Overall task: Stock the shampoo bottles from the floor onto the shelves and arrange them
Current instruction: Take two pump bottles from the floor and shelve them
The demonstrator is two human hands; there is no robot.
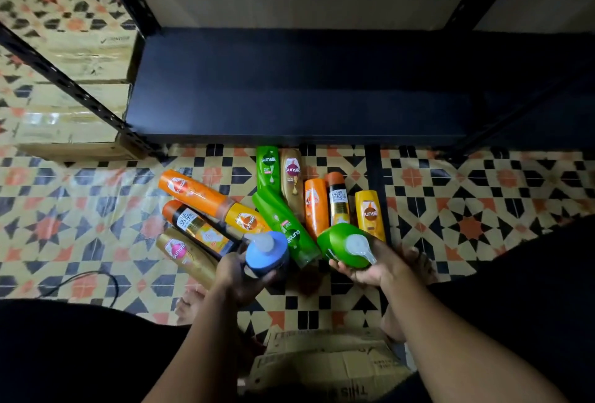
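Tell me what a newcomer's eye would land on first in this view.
First, the bright heap of shampoo bottles lying on the patterned tile floor, just in front of the dark bottom shelf. Next, the two pump bottles held up close to the camera: a blue-topped pump bottle in the left hand and a green pump bottle in the right hand.

Glossy plastic bottles [269, 170], matt dark shelf [289, 87], seemingly metal, patterned smooth floor [483, 209], creased cardboard box [328, 364]
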